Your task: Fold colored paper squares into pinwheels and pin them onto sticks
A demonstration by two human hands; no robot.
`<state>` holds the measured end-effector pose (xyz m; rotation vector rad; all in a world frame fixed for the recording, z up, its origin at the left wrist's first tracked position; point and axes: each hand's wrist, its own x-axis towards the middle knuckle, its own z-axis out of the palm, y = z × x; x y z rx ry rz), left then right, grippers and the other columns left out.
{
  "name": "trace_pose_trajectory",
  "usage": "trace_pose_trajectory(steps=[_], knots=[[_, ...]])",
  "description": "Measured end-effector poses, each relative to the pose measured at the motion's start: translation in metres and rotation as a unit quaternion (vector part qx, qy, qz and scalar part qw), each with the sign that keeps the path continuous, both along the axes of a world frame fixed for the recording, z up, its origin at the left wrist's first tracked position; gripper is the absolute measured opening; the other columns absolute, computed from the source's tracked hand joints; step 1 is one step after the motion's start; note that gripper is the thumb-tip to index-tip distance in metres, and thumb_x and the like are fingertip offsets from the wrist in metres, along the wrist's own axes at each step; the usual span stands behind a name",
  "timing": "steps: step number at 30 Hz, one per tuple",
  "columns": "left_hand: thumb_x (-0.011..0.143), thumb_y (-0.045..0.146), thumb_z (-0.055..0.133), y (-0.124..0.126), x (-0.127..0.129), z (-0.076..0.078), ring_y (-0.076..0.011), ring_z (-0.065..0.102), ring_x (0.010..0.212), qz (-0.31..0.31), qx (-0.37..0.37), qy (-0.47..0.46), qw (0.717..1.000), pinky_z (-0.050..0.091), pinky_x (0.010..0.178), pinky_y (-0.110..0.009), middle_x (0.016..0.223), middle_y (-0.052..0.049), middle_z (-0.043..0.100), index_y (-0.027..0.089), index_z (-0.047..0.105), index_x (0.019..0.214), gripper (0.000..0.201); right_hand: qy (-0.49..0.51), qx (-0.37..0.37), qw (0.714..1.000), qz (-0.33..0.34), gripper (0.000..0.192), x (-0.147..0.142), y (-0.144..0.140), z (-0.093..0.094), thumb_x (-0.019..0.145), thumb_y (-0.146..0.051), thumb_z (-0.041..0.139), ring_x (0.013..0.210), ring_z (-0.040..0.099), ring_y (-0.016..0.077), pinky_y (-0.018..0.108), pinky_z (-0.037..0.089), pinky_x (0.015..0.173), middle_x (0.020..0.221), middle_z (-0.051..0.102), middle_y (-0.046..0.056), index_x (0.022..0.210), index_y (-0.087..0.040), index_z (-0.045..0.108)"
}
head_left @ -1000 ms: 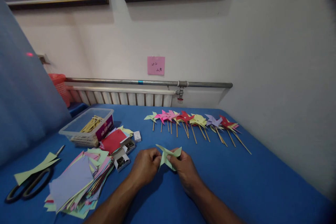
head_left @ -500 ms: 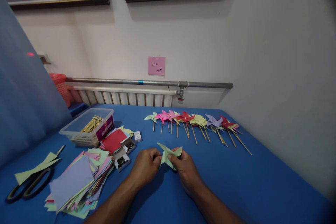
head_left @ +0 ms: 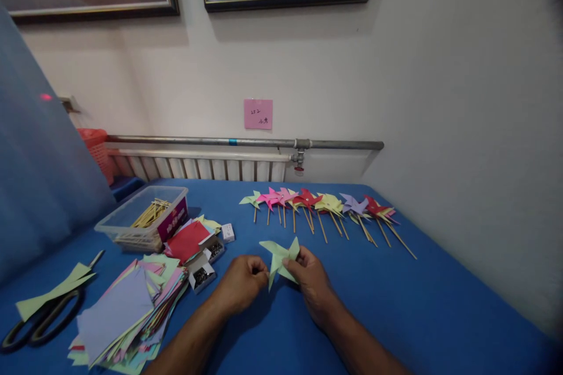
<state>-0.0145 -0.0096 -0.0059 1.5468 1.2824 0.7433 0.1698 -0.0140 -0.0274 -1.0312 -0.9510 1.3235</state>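
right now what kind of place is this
Probably a craft table set against a wall in an ordinary room, used for making paper pinwheels. A row of finished pinwheels on sticks lies on the blue tabletop, beside a stack of coloured paper squares, scissors and a clear tub of wooden sticks.

A clear box of sticks [head_left: 145, 217] sits on the blue table [head_left: 431, 310]. Near the box lie a pile of colored paper [head_left: 125, 310] and black scissors [head_left: 37, 319]. Well right of the box lies a row of pinwheels [head_left: 321, 206].
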Motion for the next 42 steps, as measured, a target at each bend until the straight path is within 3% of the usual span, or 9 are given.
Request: trace_pose_trajectory(steps=[8,11,14,17,19,23,33,38,42], knots=[[0.057,0.036,0.063,0.007,0.003,0.004,-0.01,0.037,0.042,0.092,-0.08,-0.135,0.983,0.025,0.046,-0.025,0.045,0.005,0.05,0.023,0.06,0.058,0.014,0.051,-0.022,0.997,-0.06,0.062,0.004,0.004,0.002,0.071,-0.075,0.09,0.085,0.074,0.0238,0.036,0.06,0.077,0.095,0.078,0.006,0.095,-0.021,0.072],[0.054,0.038,0.067,0.008,0.002,0.008,-0.0097,0.04,0.043,0.135,-0.085,-0.187,0.969,0.026,0.047,-0.023,0.045,0.004,0.053,0.022,0.061,0.057,0.018,0.012,-0.027,0.995,-0.093,0.06,0.001,0.004,-0.004,0.071,-0.077,0.086,0.072,0.071,0.021,0.033,0.058,0.068,0.084,0.074,0.004,0.09,-0.023,0.069],[0.052,0.04,0.073,0.008,0.002,0.009,-0.0101,0.042,0.043,0.172,-0.101,-0.23,0.953,0.029,0.046,-0.024,0.047,0.004,0.054,0.021,0.063,0.059,0.022,-0.081,-0.023,0.996,-0.04,0.055,-0.007,-0.003,-0.008,0.077,-0.077,0.078,0.052,0.054,0.0152,0.028,0.043,0.053,0.06,0.061,-0.004,0.08,-0.025,0.062],[0.052,0.041,0.079,0.008,0.004,0.007,-0.0095,0.043,0.045,0.196,-0.096,-0.269,0.938,0.032,0.048,-0.023,0.049,0.004,0.055,0.019,0.066,0.062,0.027,-0.167,0.004,0.985,0.035,0.045,-0.02,-0.016,-0.011,0.086,-0.067,0.072,0.048,0.042,0.0125,0.027,0.034,0.051,0.057,0.051,-0.008,0.075,-0.026,0.057],[0.053,0.041,0.081,0.007,0.007,0.006,-0.0088,0.042,0.047,0.201,-0.085,-0.287,0.933,0.031,0.049,-0.023,0.05,0.004,0.055,0.018,0.067,0.063,0.029,-0.205,0.021,0.977,0.058,0.041,-0.027,-0.023,-0.013,0.09,-0.062,0.066,0.05,0.04,0.013,0.028,0.031,0.052,0.056,0.045,-0.008,0.073,-0.026,0.054],[0.051,0.042,0.081,0.005,0.014,0.004,-0.0083,0.041,0.048,0.214,-0.073,-0.305,0.925,0.028,0.05,-0.023,0.051,0.005,0.053,0.017,0.067,0.062,0.03,-0.258,0.046,0.964,0.044,0.035,-0.034,-0.025,-0.018,0.091,-0.055,0.066,0.06,0.045,0.0151,0.029,0.032,0.059,0.063,0.05,-0.006,0.075,-0.025,0.058],[0.051,0.045,0.083,0.001,0.024,0.001,-0.0085,0.041,0.05,0.214,-0.065,-0.309,0.924,0.029,0.053,-0.024,0.05,0.005,0.052,0.018,0.064,0.06,0.034,-0.283,0.026,0.957,0.059,0.026,-0.038,-0.023,-0.014,0.085,-0.043,0.067,0.062,0.046,0.0154,0.029,0.031,0.061,0.063,0.054,-0.004,0.071,-0.023,0.057],[0.05,0.056,0.091,0.001,0.025,-0.006,-0.0091,0.042,0.05,0.206,-0.071,-0.318,0.923,0.03,0.053,-0.024,0.051,0.005,0.052,0.019,0.063,0.062,0.048,-0.274,0.01,0.96,0.053,0.03,-0.038,-0.019,-0.018,0.085,-0.045,0.07,0.061,0.044,0.0151,0.029,0.029,0.06,0.062,0.051,-0.005,0.069,-0.024,0.055],[0.054,0.071,0.087,0.005,0.023,-0.008,-0.0107,0.041,0.049,0.199,-0.075,-0.287,0.934,0.03,0.053,-0.026,0.051,0.004,0.051,0.021,0.059,0.062,0.058,-0.271,0.007,0.961,0.049,0.033,-0.037,-0.016,-0.019,0.085,-0.049,0.068,0.06,0.04,0.0146,0.029,0.029,0.059,0.061,0.047,-0.006,0.069,-0.025,0.053]])
